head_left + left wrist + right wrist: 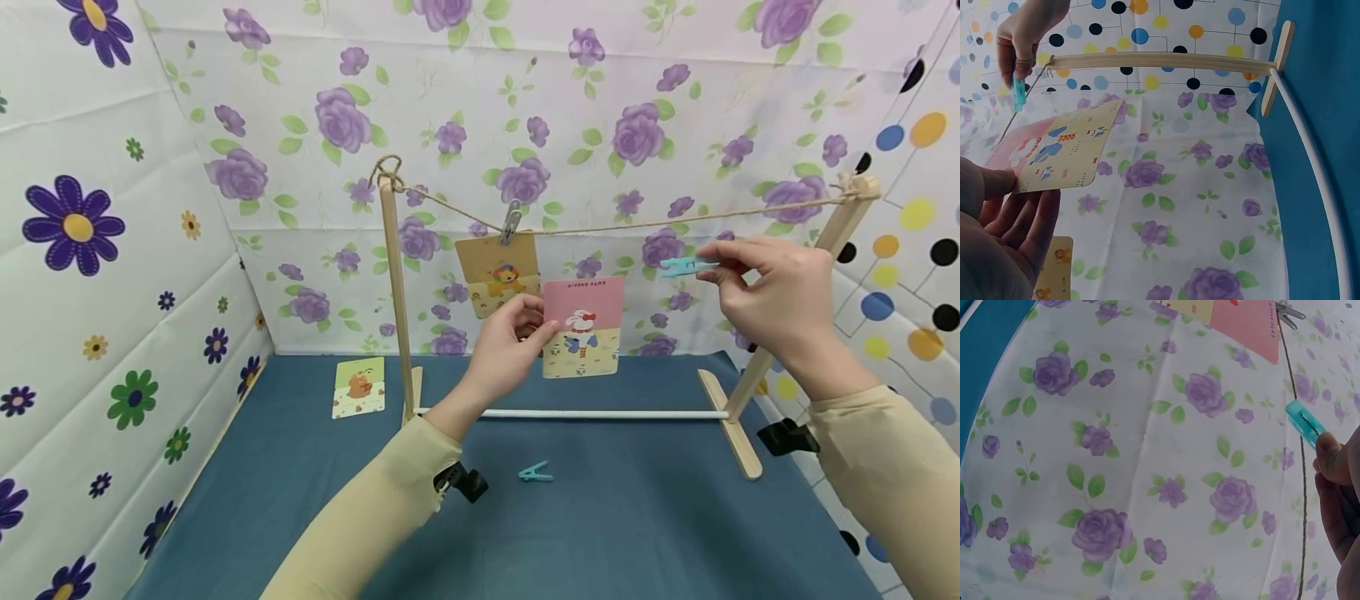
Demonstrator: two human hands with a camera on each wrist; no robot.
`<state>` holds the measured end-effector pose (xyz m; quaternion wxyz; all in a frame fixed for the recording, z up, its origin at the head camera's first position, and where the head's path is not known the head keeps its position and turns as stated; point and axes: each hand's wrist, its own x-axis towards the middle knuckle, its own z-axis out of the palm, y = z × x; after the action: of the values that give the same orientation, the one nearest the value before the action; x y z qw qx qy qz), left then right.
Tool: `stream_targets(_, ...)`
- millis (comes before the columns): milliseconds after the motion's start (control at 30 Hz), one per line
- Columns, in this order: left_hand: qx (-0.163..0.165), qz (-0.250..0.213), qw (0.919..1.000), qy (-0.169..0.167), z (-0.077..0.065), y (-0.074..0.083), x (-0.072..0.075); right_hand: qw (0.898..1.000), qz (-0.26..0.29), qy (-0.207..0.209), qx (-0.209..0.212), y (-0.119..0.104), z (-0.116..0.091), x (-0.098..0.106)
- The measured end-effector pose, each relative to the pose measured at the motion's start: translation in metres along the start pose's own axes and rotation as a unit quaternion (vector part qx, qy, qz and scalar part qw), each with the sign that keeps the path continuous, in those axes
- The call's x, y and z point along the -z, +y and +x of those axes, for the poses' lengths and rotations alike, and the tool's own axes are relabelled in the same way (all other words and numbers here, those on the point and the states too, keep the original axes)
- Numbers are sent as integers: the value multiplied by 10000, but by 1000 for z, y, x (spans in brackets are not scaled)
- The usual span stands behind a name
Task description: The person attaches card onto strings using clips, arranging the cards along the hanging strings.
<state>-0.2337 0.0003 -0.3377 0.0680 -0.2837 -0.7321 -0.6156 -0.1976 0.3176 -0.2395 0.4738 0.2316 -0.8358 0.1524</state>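
Note:
Between thumb and fingers, my left hand (513, 337) pinches the left edge of a pink and yellow card (583, 327) with a white rabbit on it. The card is upright, below the twine (637, 223) in the head view. To its right, my right hand (780, 287) pinches a light blue clothespin (686, 267) by one end, its other end pointing left toward the card. A grey clothespin (511, 223) holds a brown and yellow lion card (498, 271) on the twine; my left hand overlaps that card's lower corner in the head view.
The twine runs between two wooden posts (397, 292), joined low down by a white rod (600, 414). On the blue tablecloth (600, 533) lie another blue clothespin (536, 472) in front and a green-topped card (358, 387) at left. Patterned cloth walls (300, 67) surround the table.

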Motion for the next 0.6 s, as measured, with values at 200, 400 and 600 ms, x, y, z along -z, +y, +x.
stream_targets(200, 54, 53, 10000, -2, 9, 8, -5, 9999, -85, -74, 58, 0, 9, 4)
stream_targets(400, 34, 60, 10000, -7, 14, 15, -11, 10000, 37, -38, -51, -1, 15, 5)
stream_targets(600, -19, 124, 9999, 21, 20, 18, -16, 10000, -36, -34, -72, -1, 23, 7)
